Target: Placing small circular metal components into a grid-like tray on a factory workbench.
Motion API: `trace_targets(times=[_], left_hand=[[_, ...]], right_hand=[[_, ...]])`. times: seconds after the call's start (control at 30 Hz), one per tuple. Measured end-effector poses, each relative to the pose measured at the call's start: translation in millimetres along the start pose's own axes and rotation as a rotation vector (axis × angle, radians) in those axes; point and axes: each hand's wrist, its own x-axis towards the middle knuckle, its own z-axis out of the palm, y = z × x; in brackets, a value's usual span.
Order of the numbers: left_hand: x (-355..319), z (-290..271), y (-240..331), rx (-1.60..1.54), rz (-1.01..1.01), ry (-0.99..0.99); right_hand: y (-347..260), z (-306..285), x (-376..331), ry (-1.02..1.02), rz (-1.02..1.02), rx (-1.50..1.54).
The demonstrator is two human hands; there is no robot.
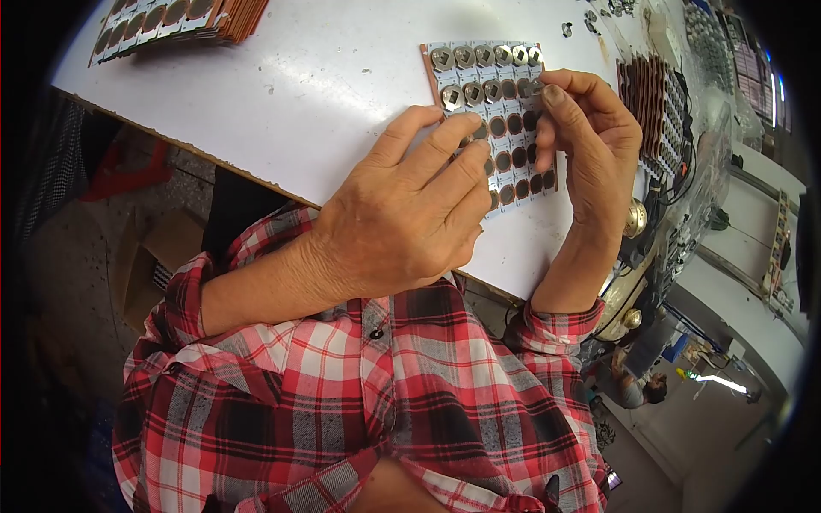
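Observation:
A flat panel of small circuit boards (515, 125) lies on the white table, with rows of dark round pads. Silver round metal clips (463, 57) sit over the pads in the far row and over part of the second row. My left hand (402, 209) rests on the panel's left side with fingers spread, hiding some pads. At the panel's right edge, my right hand (594, 141) pinches a small silver metal clip (536, 87) between thumb and forefinger, close to the second row. Fingertips partly cover that clip.
On the table (325, 85), a stack of similar panels (171, 26) stands at the far left. Another stack of panels (652, 111) lies to the right. Loose metal pieces (590, 21) are scattered at the far right. A person (629, 385) is in the right background.

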Motion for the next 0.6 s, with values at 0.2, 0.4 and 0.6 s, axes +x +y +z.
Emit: trace_targets(times=[0.2, 0.4, 0.6], left_hand=[[0.2, -0.3, -0.6, -0.005, 0.008, -0.005], [-0.4, 1.9, 0.0, -0.014, 0.008, 0.000], [-0.6, -0.2, -0.1, -0.002, 0.008, -0.006]], right_hand=[[6.1, 6.5, 1.8, 0.064, -0.122, -0.205], [10.4, 6.6, 0.9, -0.007, -0.198, -0.266], [8.5, 7.0, 2.1, 0.014, -0.178, -0.262]])
